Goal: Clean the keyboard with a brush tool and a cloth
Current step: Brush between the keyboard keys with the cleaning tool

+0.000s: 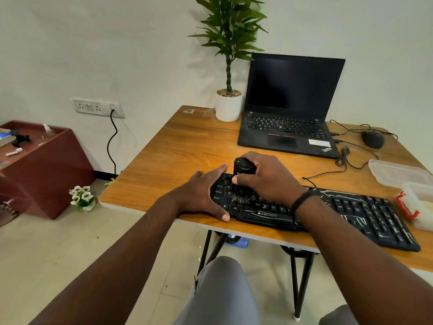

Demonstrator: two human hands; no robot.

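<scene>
right hand (pixel 267 181): grip closed around brush tool (pixel 243 170) | left hand (pixel 201 193): spread, apparently bracing keyboard (pixel 351 212)

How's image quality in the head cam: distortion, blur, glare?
Head view: wide-angle bending at the edges, table looks skewed; soft, even light, plant casts a faint wall shadow; brush bristles slightly smeared under the right hand; laptop screen dark, no glare.
</scene>
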